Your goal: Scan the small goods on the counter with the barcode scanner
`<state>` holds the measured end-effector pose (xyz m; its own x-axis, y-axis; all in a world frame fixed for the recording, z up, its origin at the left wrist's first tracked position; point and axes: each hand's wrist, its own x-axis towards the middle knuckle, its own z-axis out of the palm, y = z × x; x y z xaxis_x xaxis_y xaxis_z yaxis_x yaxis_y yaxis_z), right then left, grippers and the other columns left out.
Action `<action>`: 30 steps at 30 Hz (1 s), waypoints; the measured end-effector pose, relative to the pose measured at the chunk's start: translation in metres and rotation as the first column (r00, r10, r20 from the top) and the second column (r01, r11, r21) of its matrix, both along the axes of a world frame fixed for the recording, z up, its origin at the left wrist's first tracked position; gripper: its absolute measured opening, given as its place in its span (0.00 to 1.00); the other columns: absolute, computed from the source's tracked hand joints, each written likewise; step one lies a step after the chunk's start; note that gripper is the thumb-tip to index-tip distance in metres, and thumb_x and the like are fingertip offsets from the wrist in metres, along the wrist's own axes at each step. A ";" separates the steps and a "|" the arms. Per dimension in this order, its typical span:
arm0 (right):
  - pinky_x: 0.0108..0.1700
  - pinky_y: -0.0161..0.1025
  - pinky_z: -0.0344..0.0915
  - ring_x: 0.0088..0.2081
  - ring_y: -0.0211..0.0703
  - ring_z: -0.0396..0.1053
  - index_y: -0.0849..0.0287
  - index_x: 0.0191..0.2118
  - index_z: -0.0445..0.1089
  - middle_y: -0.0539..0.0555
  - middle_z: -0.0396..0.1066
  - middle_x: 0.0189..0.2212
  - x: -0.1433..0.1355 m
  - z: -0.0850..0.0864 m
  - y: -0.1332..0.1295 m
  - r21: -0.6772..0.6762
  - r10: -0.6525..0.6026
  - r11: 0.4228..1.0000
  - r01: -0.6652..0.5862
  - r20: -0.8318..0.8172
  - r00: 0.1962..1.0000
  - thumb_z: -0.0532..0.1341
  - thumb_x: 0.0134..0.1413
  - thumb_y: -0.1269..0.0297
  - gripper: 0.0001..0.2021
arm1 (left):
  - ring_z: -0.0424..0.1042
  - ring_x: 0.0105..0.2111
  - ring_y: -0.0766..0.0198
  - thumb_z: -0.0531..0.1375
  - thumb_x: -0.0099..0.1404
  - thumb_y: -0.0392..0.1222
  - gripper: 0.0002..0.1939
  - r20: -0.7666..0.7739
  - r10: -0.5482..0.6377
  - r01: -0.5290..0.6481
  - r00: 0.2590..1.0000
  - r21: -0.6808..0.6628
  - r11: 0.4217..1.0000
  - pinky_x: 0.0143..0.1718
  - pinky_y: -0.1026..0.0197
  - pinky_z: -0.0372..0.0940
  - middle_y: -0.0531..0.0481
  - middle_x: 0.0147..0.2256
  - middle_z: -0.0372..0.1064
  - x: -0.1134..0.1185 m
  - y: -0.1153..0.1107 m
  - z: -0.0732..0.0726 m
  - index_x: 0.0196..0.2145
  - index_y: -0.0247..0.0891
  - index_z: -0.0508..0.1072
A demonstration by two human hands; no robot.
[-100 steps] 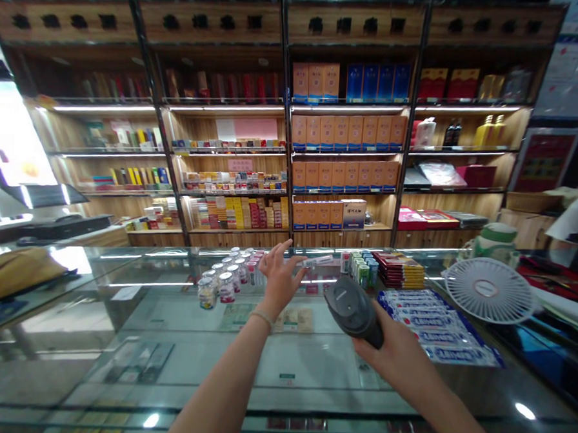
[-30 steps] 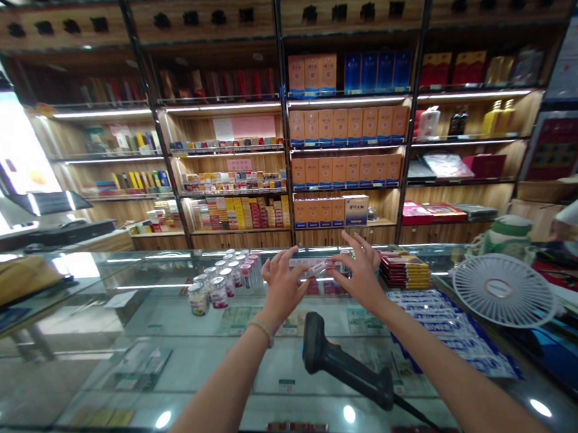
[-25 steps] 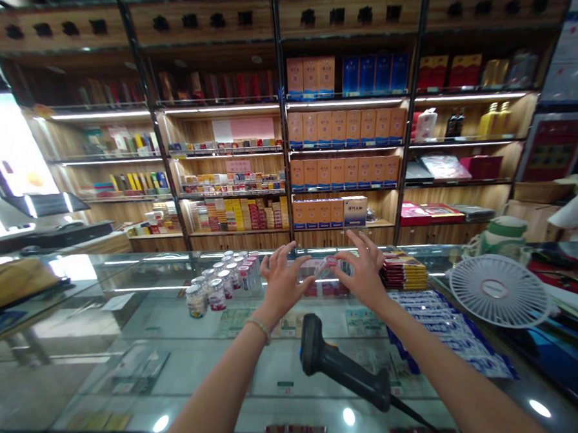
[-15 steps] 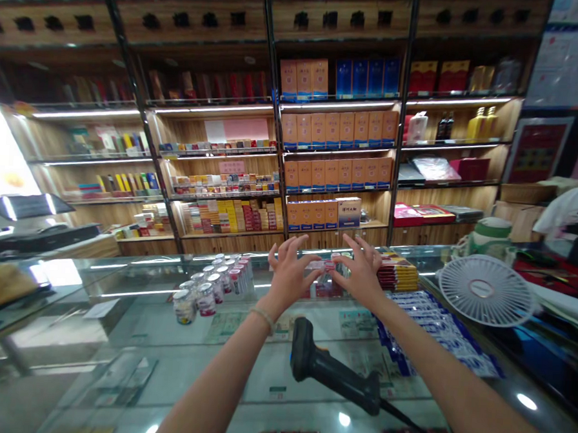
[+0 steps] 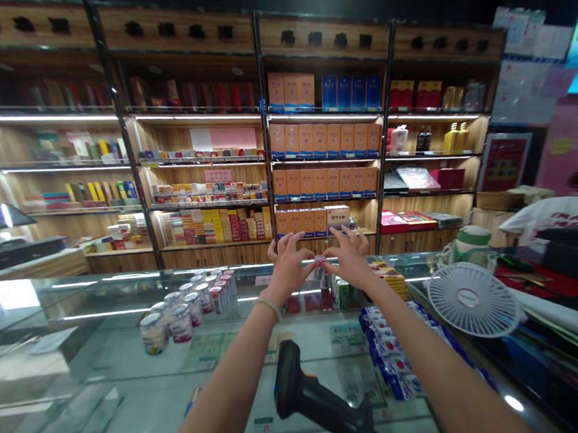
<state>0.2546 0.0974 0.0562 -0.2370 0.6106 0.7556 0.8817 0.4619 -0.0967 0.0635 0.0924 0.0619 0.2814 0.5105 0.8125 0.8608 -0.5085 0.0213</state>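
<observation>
Over the far part of the glass counter, my left hand and my right hand meet with thumbs and fingertips pinching a small container with a pale pink-white top; its exact kind is too small to make out. Just below my right hand stand small green-and-white cylinders. Rows of clear jars with white lids stand left of my left hand. Between my forearms a black barcode scanner with a cord lies on the glass. Beneath my right forearm are blue-and-white packets.
Yellow and brown packs are stacked beyond my right wrist. At right stand a white round fan and a green-lidded jug. A person in a white shirt is at the far right. Shelves of boxes line the back wall.
My thumbs and fingertips have drawn closer together around the small container. The view has shifted right and tilted up slightly, so the scanner and jars appear lower and further left.
</observation>
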 end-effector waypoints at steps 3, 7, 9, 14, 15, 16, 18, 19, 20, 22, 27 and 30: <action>0.65 0.70 0.32 0.69 0.61 0.43 0.49 0.35 0.80 0.56 0.55 0.68 0.002 -0.005 0.011 -0.050 -0.019 0.999 0.021 0.046 0.999 0.64 0.57 0.51 0.11 | 0.54 0.65 0.45 0.68 0.59 0.50 0.06 -0.049 -0.007 0.005 0.999 -0.042 0.999 0.65 0.29 0.40 0.49 0.62 0.63 0.003 0.014 -0.006 0.32 0.48 0.80; 0.65 0.70 0.33 0.69 0.61 0.43 0.50 0.35 0.80 0.57 0.55 0.69 0.001 -0.017 0.019 -0.102 -0.037 0.994 0.049 0.108 0.993 0.65 0.56 0.52 0.10 | 0.54 0.65 0.45 0.69 0.58 0.49 0.06 -0.102 -0.007 -0.002 0.995 -0.089 0.996 0.64 0.28 0.39 0.49 0.62 0.64 0.004 0.027 -0.021 0.30 0.47 0.80; 0.65 0.70 0.33 0.69 0.61 0.44 0.50 0.34 0.80 0.57 0.55 0.69 0.001 -0.023 0.022 -0.122 -0.041 0.991 0.057 0.126 0.991 0.64 0.56 0.52 0.10 | 0.54 0.65 0.45 0.70 0.58 0.48 0.06 -0.105 -0.009 -0.002 0.994 -0.106 0.994 0.64 0.28 0.39 0.49 0.62 0.64 0.005 0.032 -0.028 0.30 0.47 0.80; 0.65 0.70 0.32 0.69 0.61 0.44 0.50 0.34 0.80 0.56 0.55 0.68 -0.001 -0.034 0.026 -0.141 -0.066 0.986 0.090 0.161 0.985 0.65 0.54 0.53 0.09 | 0.54 0.65 0.46 0.70 0.57 0.46 0.05 -0.100 -0.026 0.014 0.995 -0.118 0.993 0.65 0.30 0.38 0.49 0.61 0.65 0.007 0.039 -0.044 0.30 0.47 0.79; 0.65 0.70 0.32 0.69 0.61 0.44 0.50 0.34 0.80 0.56 0.55 0.68 -0.001 -0.036 0.027 -0.145 -0.072 0.985 0.096 0.167 0.983 0.66 0.53 0.53 0.09 | 0.54 0.65 0.46 0.70 0.57 0.46 0.05 -0.102 -0.027 0.015 0.994 -0.121 0.992 0.65 0.30 0.39 0.49 0.61 0.65 0.007 0.041 -0.046 0.29 0.47 0.79; 0.65 0.71 0.32 0.69 0.61 0.44 0.50 0.34 0.80 0.56 0.55 0.68 -0.001 -0.038 0.028 -0.150 -0.076 0.983 0.103 0.171 0.982 0.66 0.53 0.53 0.09 | 0.54 0.65 0.46 0.71 0.56 0.45 0.05 -0.104 -0.028 0.014 0.994 -0.126 0.992 0.65 0.30 0.39 0.49 0.61 0.65 0.008 0.042 -0.049 0.29 0.46 0.79; 0.65 0.72 0.32 0.69 0.62 0.43 0.50 0.34 0.80 0.56 0.55 0.68 -0.001 -0.041 0.030 -0.163 -0.083 0.980 0.112 0.177 0.981 0.66 0.53 0.53 0.09 | 0.55 0.64 0.46 0.71 0.56 0.45 0.05 -0.108 -0.028 0.013 0.994 -0.140 0.990 0.65 0.30 0.39 0.49 0.60 0.66 0.008 0.043 -0.053 0.29 0.47 0.79; 0.65 0.72 0.32 0.69 0.62 0.43 0.50 0.34 0.80 0.56 0.55 0.68 -0.001 -0.042 0.031 -0.169 -0.087 0.979 0.117 0.177 0.980 0.66 0.53 0.53 0.09 | 0.55 0.64 0.46 0.71 0.56 0.45 0.04 -0.106 -0.025 0.009 0.994 -0.146 0.989 0.65 0.30 0.40 0.49 0.60 0.66 0.009 0.044 -0.055 0.29 0.47 0.79; 0.65 0.72 0.32 0.70 0.62 0.43 0.50 0.34 0.80 0.57 0.55 0.68 -0.001 -0.043 0.032 -0.174 -0.091 0.977 0.122 0.177 0.980 0.66 0.53 0.53 0.09 | 0.56 0.64 0.46 0.70 0.57 0.45 0.04 -0.103 -0.021 0.005 0.995 -0.152 0.988 0.65 0.30 0.40 0.50 0.60 0.66 0.009 0.044 -0.057 0.29 0.47 0.79; 0.65 0.72 0.32 0.70 0.62 0.43 0.50 0.36 0.80 0.57 0.54 0.69 -0.001 -0.045 0.032 -0.190 -0.099 0.973 0.132 0.178 0.979 0.66 0.53 0.53 0.09 | 0.56 0.64 0.46 0.70 0.58 0.45 0.04 -0.092 -0.013 -0.002 0.996 -0.162 0.987 0.64 0.29 0.40 0.50 0.60 0.66 0.011 0.045 -0.059 0.30 0.47 0.79; 0.65 0.73 0.32 0.71 0.63 0.41 0.51 0.38 0.79 0.59 0.52 0.70 -0.001 -0.042 0.031 -0.257 -0.112 0.953 0.159 0.186 0.976 0.65 0.53 0.53 0.10 | 0.56 0.64 0.47 0.67 0.60 0.46 0.03 -0.085 -0.003 -0.012 0.996 -0.171 0.985 0.65 0.30 0.40 0.50 0.60 0.67 0.013 0.045 -0.063 0.32 0.47 0.79; 0.65 0.72 0.31 0.71 0.62 0.40 0.51 0.41 0.79 0.60 0.50 0.70 0.002 -0.037 0.029 -0.282 -0.097 0.948 0.147 0.185 0.978 0.65 0.54 0.53 0.12 | 0.56 0.64 0.47 0.68 0.60 0.46 0.07 -0.099 -0.006 -0.010 0.995 -0.159 0.987 0.65 0.30 0.40 0.49 0.61 0.66 0.010 0.044 -0.065 0.37 0.48 0.78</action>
<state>0.2568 0.1265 0.0189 -0.2535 0.8309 0.4954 0.9446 0.3230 -0.0583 0.0734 0.1365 -0.0034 0.3553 0.6319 0.6888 0.8636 -0.5038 0.0168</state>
